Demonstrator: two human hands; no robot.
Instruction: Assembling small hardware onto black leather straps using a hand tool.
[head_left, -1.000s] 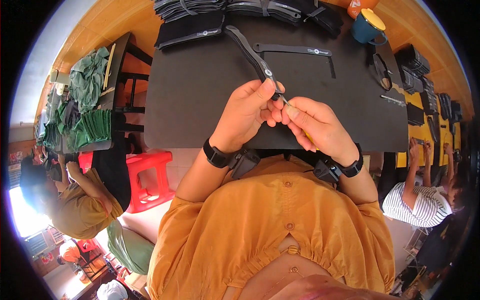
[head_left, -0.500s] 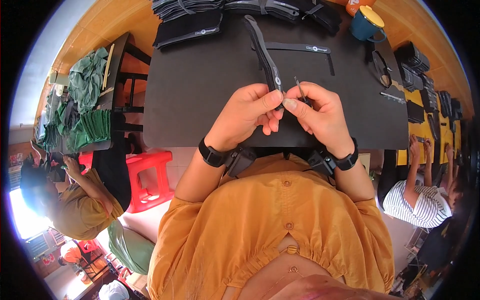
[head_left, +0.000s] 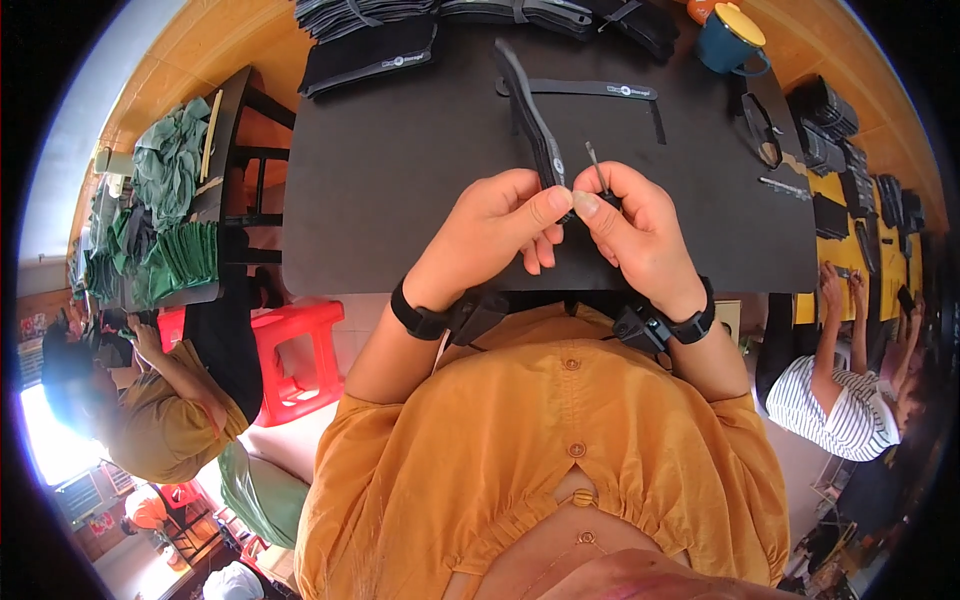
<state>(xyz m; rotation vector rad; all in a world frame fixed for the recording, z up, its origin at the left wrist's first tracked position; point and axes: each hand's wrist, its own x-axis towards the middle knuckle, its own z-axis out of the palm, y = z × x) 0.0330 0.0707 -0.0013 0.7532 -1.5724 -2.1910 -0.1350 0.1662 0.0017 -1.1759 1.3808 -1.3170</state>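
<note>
My left hand (head_left: 495, 225) is closed on one end of a folded black fabric strap (head_left: 528, 112) with a grey edge, which slants up and away over the dark table. In my right hand (head_left: 645, 225) is a small tool (head_left: 594, 160) with a thin metal shaft pointing up; its dark handle is mostly hidden by my fingers. Both thumbs meet at the strap's near end, and my fingers cover what lies between them. Behind the held strap, another black strap (head_left: 560, 87) with a printed grey band lies on the table.
Stacks of folded black straps (head_left: 370, 65) line the table's far edge. A blue mug (head_left: 725, 48) with a yellow lid stands far right, near a black band loop (head_left: 760, 130). Green fabric (head_left: 170, 180) covers a side table at left, beside a red stool (head_left: 305, 350). People sit on both sides.
My hands keep the same hold on the strap and the small tool. The right-hand tool tip has shifted slightly left and up. The table view has moved a little.
</note>
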